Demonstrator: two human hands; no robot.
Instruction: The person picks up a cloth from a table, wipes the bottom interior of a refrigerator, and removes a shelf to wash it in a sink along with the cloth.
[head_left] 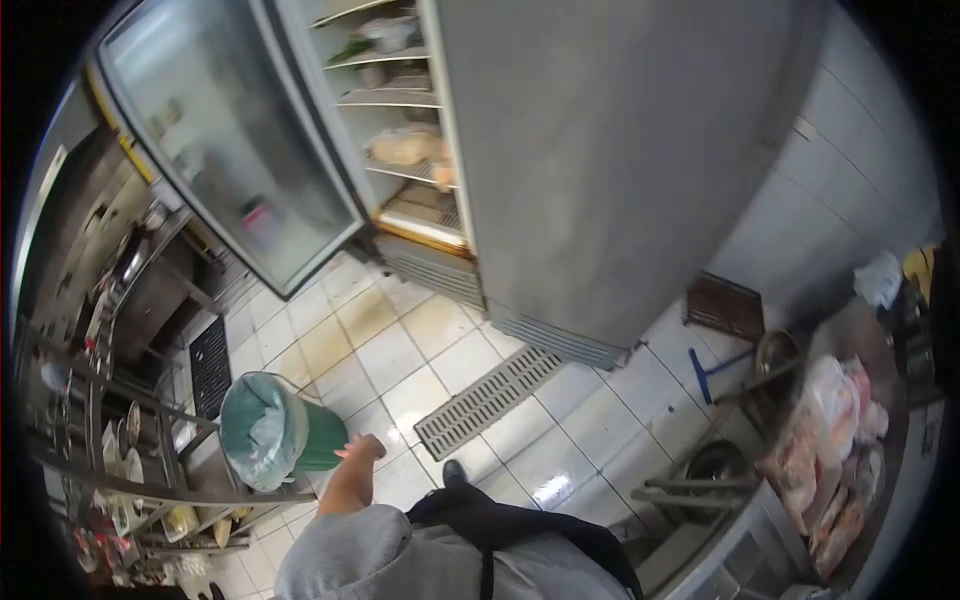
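My left hand [362, 449] is held out low in front of me, just to the right of a green bin [322, 440]. Its fingers look slightly apart, with nothing visible in them. A clear liner bag [265, 435] hangs over the bin's rim. My right hand is out of view. Ahead stands a tall fridge [600, 170] whose glass door [230, 140] is swung wide. On its shelves lie bagged food [405, 148] and some greens [348, 50].
A slotted drain grate [490, 400] is set in the wet tiled floor [400, 375]. On the right, a metal counter [745, 560] carries bags of raw meat [825, 450]. A blue squeegee [703, 377] and a brown crate [724, 306] are by the wall. Metal racks [130, 480] line the left.
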